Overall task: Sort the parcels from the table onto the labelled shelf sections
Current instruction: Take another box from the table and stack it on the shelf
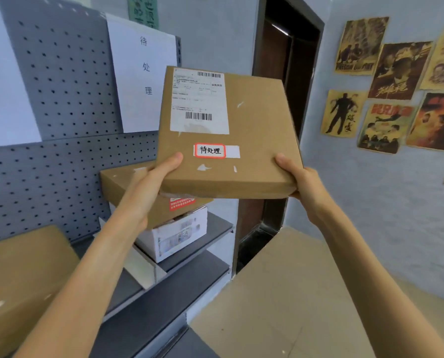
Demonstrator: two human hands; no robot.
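Note:
I hold a flat brown cardboard parcel [252,130] in the air in front of the shelf, tilted up toward me. It carries a white shipping label and a small red-bordered sticker with handwritten characters. My left hand [151,182] grips its lower left corner, thumb on top. At the lower right corner my right hand [297,180] grips it the same way. A paper section label [143,73] with the same characters hangs on the grey pegboard behind. Below the held parcel, another brown parcel [128,187] lies on a white box [179,233] on the shelf.
The grey metal shelf [215,226] has lower tiers beneath. A large brown box [21,280] sits at lower left. Another white sheet [1,86] hangs at far left. A dark doorway [288,73] stands behind, posters [396,71] cover the right wall, and tan floor [280,293] lies to the right.

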